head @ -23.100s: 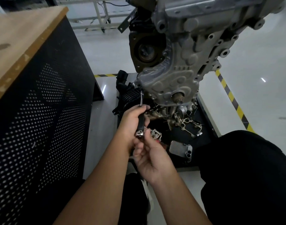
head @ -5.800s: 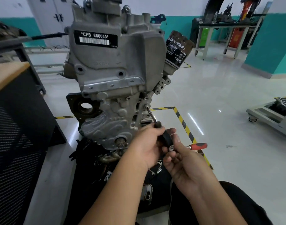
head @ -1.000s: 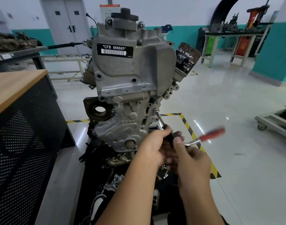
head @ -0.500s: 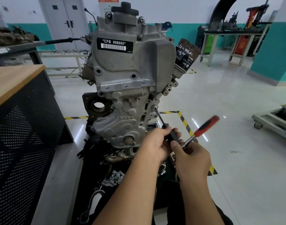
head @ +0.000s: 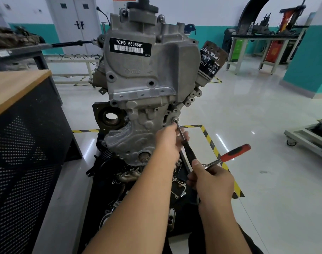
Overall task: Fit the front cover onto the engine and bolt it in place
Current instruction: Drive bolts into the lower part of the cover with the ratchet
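The grey engine [head: 147,70] stands upright with its ribbed front cover [head: 131,142] seated on the lower face. A bolt [head: 175,119] sits at the cover's right edge, with a black extension bar [head: 188,150] running from it down to a ratchet with a red handle [head: 235,152]. My left hand [head: 168,143] grips the upper part of the extension just below the bolt. My right hand [head: 211,178] holds the ratchet at its head end, the red handle sticking out up and to the right.
A wood-topped cabinet [head: 24,143] with black perforated sides stands close on the left. Loose brackets and parts [head: 178,187] lie on the black stand under the engine. Yellow-black floor tape [head: 213,149] runs on the right. A low cart [head: 310,138] is at far right.
The red ratchet handle has swung between right and upper right over the last second. My left hand has slid up the extension toward the bolt.
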A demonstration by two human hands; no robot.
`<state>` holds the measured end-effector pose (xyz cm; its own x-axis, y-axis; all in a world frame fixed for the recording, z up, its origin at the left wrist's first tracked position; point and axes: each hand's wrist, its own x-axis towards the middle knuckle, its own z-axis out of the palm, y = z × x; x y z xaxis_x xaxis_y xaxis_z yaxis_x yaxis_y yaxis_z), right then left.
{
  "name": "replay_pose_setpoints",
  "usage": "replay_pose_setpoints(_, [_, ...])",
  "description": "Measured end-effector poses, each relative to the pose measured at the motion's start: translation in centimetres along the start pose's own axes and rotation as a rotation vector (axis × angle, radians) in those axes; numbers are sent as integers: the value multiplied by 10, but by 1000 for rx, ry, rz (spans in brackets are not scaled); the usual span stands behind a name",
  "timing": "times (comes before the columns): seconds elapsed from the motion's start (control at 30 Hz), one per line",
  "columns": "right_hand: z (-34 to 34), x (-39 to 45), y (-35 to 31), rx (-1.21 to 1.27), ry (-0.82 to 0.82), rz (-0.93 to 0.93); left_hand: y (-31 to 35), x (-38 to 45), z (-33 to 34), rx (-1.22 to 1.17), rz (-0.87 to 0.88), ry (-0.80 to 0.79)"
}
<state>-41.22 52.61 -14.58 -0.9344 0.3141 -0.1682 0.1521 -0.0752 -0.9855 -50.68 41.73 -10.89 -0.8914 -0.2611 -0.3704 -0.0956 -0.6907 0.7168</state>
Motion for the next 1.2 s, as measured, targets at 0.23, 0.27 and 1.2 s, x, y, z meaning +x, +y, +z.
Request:
replay_pose_setpoints(0.23, [3,2,0,154,34,40,13,30,-3,-102,-20,40])
replay_pose_setpoints(0.27, [3,2,-1,155,53,17,13,33,-3,-104,-36,40])
replay_pose_setpoints(1.2, [-10,2,-28,522,-152,127,-32,-56,-17,300,-239,-97])
